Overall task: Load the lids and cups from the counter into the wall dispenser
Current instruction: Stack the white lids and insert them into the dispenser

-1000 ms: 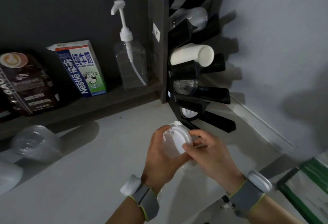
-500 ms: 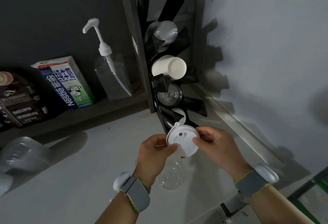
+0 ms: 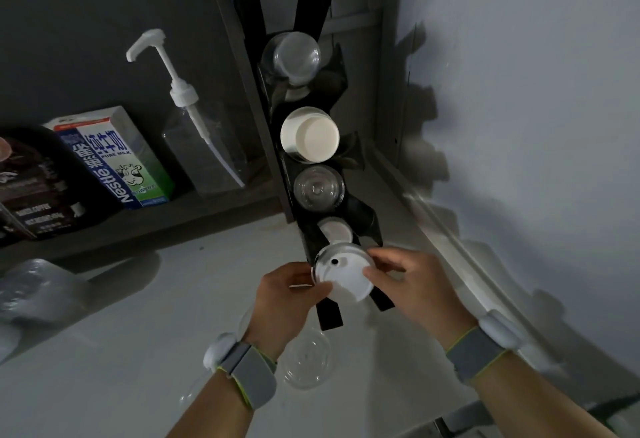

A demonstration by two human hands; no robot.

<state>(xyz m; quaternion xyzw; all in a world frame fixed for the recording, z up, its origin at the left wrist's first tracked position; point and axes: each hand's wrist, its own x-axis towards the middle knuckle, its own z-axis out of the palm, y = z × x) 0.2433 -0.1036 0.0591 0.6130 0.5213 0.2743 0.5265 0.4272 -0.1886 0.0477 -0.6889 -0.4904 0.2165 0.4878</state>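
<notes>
A round white plastic lid [image 3: 343, 276] with a small dark sip hole near its upper left and a raised rim is held at the bottom slot of the black wall-mounted dispenser rack [image 3: 363, 226]. Its flat face is turned towards the camera; being a disc, it has no long axis, and the disc axis points roughly out of the slot. The lid is pinched at its left edge by the left hand [image 3: 287, 295], thumb over the front face, and at its right edge by the fingertips of the right hand [image 3: 412, 285]; both grips are closed on the rim. Grey fabric wristbands with white pods are worn on both wrists.

The rack's long axis runs up the wall, tilted slightly in the view, with angled black fins on each side. Slots from the top: a clear plastic cup stack [image 3: 291, 58], a white paper cup stack [image 3: 310, 135] seen base-on, clear dome lids [image 3: 319, 188], and white lids [image 3: 335, 231] just above the held lid.

A clear plastic lid [image 3: 304, 361] lies flat on the pale smooth table [image 3: 121, 351] below the left wrist. On the dark shelf [image 3: 156, 226] stand a Nestle milk carton [image 3: 114, 157], a clear pump bottle [image 3: 204, 146] with a white pump, and a dark coffee bag [image 3: 31, 188].
</notes>
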